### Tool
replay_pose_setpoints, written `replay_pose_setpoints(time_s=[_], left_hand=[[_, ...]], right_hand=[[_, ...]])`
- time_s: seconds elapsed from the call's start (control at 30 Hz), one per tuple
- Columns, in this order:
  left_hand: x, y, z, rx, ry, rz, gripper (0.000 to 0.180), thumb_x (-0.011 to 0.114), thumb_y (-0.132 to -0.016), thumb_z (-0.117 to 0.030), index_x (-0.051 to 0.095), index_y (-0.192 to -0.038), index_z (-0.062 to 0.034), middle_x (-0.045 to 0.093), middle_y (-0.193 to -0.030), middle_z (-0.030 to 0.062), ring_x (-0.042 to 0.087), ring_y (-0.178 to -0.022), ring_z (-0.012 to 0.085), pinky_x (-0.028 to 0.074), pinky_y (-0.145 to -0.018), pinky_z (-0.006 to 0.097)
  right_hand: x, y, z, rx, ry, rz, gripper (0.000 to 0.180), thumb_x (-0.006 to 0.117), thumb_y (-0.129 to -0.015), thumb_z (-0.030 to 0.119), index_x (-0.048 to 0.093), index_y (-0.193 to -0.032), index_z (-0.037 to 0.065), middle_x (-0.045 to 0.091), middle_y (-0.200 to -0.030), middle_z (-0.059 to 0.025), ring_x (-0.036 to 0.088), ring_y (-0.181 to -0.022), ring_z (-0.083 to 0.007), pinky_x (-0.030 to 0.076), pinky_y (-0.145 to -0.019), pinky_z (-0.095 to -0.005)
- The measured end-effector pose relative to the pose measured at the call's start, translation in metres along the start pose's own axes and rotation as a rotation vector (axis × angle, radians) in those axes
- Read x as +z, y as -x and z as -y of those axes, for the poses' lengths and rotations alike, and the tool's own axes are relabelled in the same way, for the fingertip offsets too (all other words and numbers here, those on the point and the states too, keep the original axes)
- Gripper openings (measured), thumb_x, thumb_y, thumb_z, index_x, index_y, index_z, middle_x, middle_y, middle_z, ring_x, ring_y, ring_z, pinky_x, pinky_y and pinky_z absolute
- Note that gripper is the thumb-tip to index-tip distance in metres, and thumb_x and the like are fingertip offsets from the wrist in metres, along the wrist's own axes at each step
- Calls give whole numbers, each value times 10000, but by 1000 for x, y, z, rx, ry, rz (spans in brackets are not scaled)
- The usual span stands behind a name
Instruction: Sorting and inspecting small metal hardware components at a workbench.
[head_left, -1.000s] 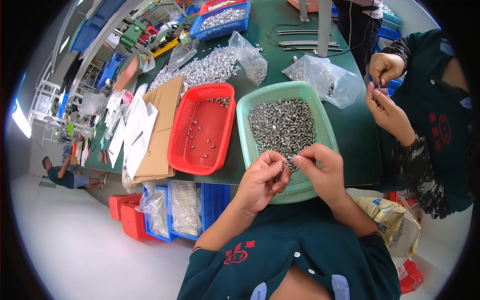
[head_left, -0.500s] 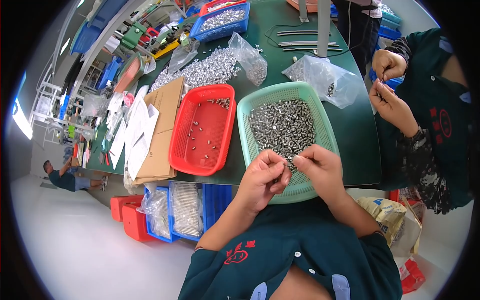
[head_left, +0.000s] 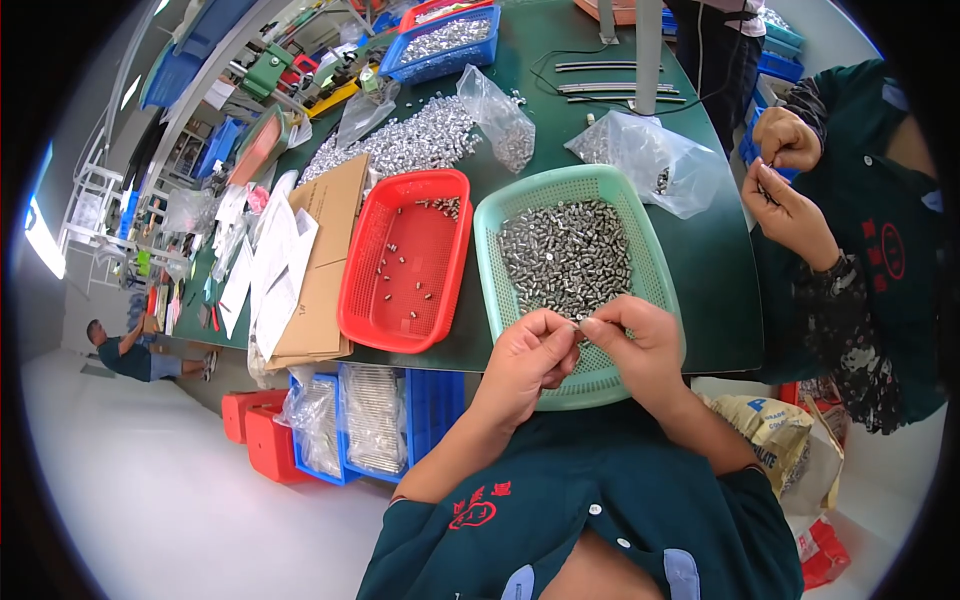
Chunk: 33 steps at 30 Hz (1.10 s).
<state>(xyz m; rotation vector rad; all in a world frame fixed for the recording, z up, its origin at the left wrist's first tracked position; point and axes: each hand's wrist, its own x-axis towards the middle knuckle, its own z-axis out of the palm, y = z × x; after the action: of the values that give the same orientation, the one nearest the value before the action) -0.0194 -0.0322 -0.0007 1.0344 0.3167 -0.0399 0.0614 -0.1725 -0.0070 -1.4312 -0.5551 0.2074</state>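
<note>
Both my hands meet over the near end of a light green perforated basket (head_left: 655,260). Small metal cylindrical parts (head_left: 562,250) lie heaped inside it. My left hand (head_left: 530,360) is closed, thumb against curled fingers. My right hand (head_left: 640,345) pinches with thumb and forefinger, its tips touching those of the left. A tiny metallic piece seems to sit between the fingertips, too small and covered to make out. Left of the green basket stands a red basket (head_left: 385,325) with a few similar metal parts scattered on its bottom and a small cluster in its far corner.
A co-worker's hands (head_left: 790,190) work at the right table edge. Clear plastic bags (head_left: 655,150) and a pile of shiny metal parts (head_left: 410,135) lie farther back. Cardboard (head_left: 320,260) and papers flank the red basket. Blue bins (head_left: 430,410) stand below the table edge.
My fingertips have come together, the right hand shifting slightly left toward the left hand. The co-worker's hands have moved a little. The baskets stay where they were.
</note>
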Motion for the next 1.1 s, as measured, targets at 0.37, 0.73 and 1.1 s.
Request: replay_pose_setpoints(time_s=[0.37,0.73,1.1], left_hand=[[-5,-5,-3,-133,63,-22,164,544,-911,-184,518,-983,-39,519,-658,29,315,-439,41,241,-418,175],[-4,-8,-5,-224,403,40,232,432,-941,-155,419,-1141,-38,478,-647,45,314,-424,61,252,-403,193],[-3,-8,-4,-193,440,182,262,484,-933,-179,432,-1144,-33,464,-628,40,298,-436,54,242,-414,194]], right_hand=[[-8,-2,-7,182,-179,-76,98,639,-832,52,587,-764,4,550,-666,32,476,-626,-21,386,-544,-188],[-3,2,-2,161,-158,-26,108,639,-836,69,584,-772,1,540,-673,30,473,-633,-24,383,-558,-187],[-4,1,-8,307,-314,53,125,627,-849,100,582,-765,19,542,-659,26,479,-615,-26,374,-547,-185]])
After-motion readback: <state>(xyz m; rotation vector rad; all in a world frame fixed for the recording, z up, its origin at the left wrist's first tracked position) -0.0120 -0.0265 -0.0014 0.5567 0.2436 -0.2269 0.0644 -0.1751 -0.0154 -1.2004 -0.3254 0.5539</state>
